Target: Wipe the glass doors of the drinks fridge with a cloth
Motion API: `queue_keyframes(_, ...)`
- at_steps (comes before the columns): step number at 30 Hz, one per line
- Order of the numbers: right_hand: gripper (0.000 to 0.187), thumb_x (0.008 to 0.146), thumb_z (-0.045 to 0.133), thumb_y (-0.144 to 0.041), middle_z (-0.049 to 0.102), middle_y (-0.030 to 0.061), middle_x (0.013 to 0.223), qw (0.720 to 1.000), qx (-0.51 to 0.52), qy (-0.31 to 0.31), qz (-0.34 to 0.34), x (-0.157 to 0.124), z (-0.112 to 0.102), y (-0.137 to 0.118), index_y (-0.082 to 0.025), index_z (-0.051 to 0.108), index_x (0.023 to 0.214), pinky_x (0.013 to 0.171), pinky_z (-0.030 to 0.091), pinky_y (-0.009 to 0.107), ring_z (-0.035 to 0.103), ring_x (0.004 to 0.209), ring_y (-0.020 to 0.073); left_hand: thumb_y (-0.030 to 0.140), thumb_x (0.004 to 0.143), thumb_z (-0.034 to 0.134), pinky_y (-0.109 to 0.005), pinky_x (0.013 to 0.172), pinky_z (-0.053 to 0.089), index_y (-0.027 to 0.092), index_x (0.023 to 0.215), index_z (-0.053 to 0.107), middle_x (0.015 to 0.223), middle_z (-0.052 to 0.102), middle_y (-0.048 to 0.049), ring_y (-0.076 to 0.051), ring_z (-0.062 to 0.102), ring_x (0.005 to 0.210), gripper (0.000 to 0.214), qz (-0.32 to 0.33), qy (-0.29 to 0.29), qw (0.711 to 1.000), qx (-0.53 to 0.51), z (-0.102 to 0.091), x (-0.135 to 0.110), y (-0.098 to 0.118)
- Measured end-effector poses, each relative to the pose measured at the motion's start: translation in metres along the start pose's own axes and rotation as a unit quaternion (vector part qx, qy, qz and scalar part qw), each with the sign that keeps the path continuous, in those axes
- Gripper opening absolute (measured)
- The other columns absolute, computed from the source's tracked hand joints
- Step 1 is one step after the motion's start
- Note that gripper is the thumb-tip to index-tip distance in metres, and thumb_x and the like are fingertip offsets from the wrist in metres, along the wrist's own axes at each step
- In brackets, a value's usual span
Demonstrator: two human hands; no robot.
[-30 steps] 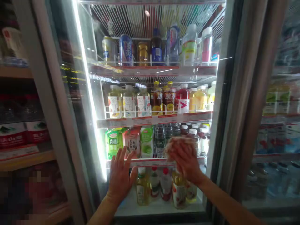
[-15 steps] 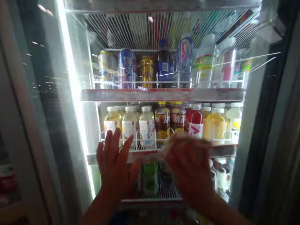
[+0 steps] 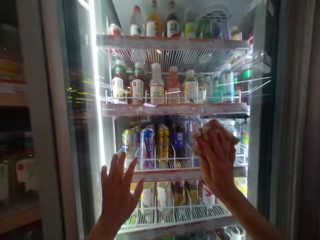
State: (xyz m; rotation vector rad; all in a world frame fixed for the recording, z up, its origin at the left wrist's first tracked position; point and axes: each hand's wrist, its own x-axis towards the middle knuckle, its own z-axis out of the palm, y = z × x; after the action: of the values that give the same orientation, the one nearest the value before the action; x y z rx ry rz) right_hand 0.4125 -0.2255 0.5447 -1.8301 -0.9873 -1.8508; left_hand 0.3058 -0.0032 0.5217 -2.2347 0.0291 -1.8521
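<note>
Left hand [image 3: 117,195] lies flat on the cooler's glass door [image 3: 257,83], fingers spread, holding nothing. Right hand [image 3: 217,166] is bunched around a crumpled cloth [image 3: 211,130], pressed to the glass right of centre. Looks mid-wipe; carrying on needs even pressure. Behind, cans [image 3: 147,146] and bottles [image 3: 157,83] fill 4 shelves. Labels are blurry and the cloth is mostly hidden.

Bright white light strip [image 3: 96,83] at ten o'clock, blazing top to bottom down the drinks cooler [image 3: 120,13] and over its white wire shelves [image 3: 175,109]. At nine o'clock there's dim wooden shelving [image 3: 15,97] with blurred stock. At three o'clock, a dark grey frame [image 3: 297,116] sits in deep shadow.
</note>
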Motion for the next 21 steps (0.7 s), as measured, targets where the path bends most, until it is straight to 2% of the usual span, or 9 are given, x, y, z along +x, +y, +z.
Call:
queue_keyframes(2,0.058,0.085,0.044,-0.022,0.026,-0.0002,0.149,1.000,0.004,-0.010,-0.026,0.024,0.001,0.001,-0.028,0.029,0.141,0.111,0.007,0.057,0.016,0.139,0.0267,0.028,0.084,0.049,-0.052,0.111,0.010,0.027,0.144,0.017,0.153,0.011,-0.0069,-0.030,0.015,0.139,0.068,-0.012,0.012,1.000,0.017,-0.005,0.036,-0.011)
queue_keyframes(5,0.052,0.086,0.044,-0.025,0.033,-0.0033,0.146,0.978,0.050,-0.088,-0.181,0.049,0.001,0.008,-0.027,0.036,0.137,0.114,0.004,0.051,0.019,0.138,0.0220,0.030,0.085,0.048,-0.053,0.110,0.011,0.027,0.144,0.016,0.152,0.013,-0.0093,-0.031,0.016,0.139,0.067,-0.008,0.017,0.999,0.027,-0.007,0.060,-0.012)
queue_keyframes(6,0.051,0.086,0.044,-0.024,0.034,-0.0029,0.145,0.981,0.047,-0.077,-0.174,0.056,0.000,0.012,-0.027,0.037,0.136,0.114,0.005,0.050,0.020,0.138,0.0216,0.029,0.086,0.047,-0.052,0.110,0.012,0.026,0.144,0.015,0.152,0.014,-0.0098,-0.031,0.015,0.139,0.066,-0.010,0.016,0.999,0.027,-0.007,0.063,-0.010)
queue_keyframes(9,0.055,0.085,0.044,-0.021,0.032,0.0027,0.146,0.999,0.007,0.010,-0.031,0.067,-0.005,0.030,-0.025,0.033,0.139,0.112,0.006,0.056,0.016,0.139,0.0253,0.028,0.087,0.044,-0.053,0.110,0.013,0.023,0.145,0.012,0.152,0.013,-0.0121,-0.031,0.012,0.139,0.066,-0.040,0.014,0.999,0.024,-0.002,0.063,0.006)
queue_keyframes(10,0.055,0.086,0.044,-0.022,0.032,0.0035,0.146,1.000,0.008,0.012,-0.026,0.067,-0.007,0.037,-0.024,0.033,0.139,0.112,0.006,0.056,0.014,0.139,0.0259,0.028,0.088,0.043,-0.054,0.110,0.013,0.022,0.145,0.011,0.152,0.011,-0.0133,-0.031,0.011,0.140,0.066,-0.057,0.019,0.998,0.023,0.000,0.063,0.014)
queue_keyframes(14,0.050,0.087,0.042,-0.024,0.037,-0.0007,0.144,0.983,0.051,-0.060,-0.169,0.056,-0.023,0.078,-0.025,0.036,0.137,0.114,0.007,0.051,0.018,0.138,0.0219,0.033,0.089,0.042,-0.057,0.109,0.013,0.019,0.145,0.008,0.152,0.010,-0.0154,-0.032,0.007,0.140,0.068,-0.124,0.037,0.991,0.022,0.009,0.070,0.047)
queue_keyframes(18,0.054,0.087,0.043,-0.024,0.031,0.0051,0.147,1.000,0.013,0.022,-0.016,0.052,-0.034,0.123,-0.025,0.031,0.140,0.110,0.008,0.058,0.016,0.139,0.0271,0.034,0.090,0.040,-0.053,0.110,0.015,0.019,0.145,0.012,0.151,0.015,-0.0148,-0.030,0.011,0.140,0.063,-0.151,0.027,0.987,0.050,0.014,0.070,0.064)
queue_keyframes(19,0.054,0.086,0.043,-0.023,0.031,0.0054,0.147,0.999,0.027,0.012,-0.029,0.054,-0.034,0.128,-0.024,0.032,0.139,0.110,0.006,0.059,0.015,0.139,0.0274,0.033,0.090,0.039,-0.051,0.110,0.016,0.019,0.145,0.014,0.151,0.017,-0.0148,-0.029,0.013,0.139,0.062,-0.150,0.027,0.986,0.064,0.014,0.067,0.063)
queue_keyframes(21,0.054,0.085,0.043,-0.021,0.035,0.0030,0.145,0.984,0.083,-0.046,-0.150,0.064,-0.034,0.133,-0.023,0.035,0.138,0.112,0.003,0.054,0.014,0.139,0.0244,0.031,0.090,0.038,-0.048,0.110,0.018,0.019,0.144,0.016,0.150,0.021,-0.0143,-0.028,0.016,0.139,0.059,-0.130,0.016,0.987,0.092,0.012,0.059,0.058)
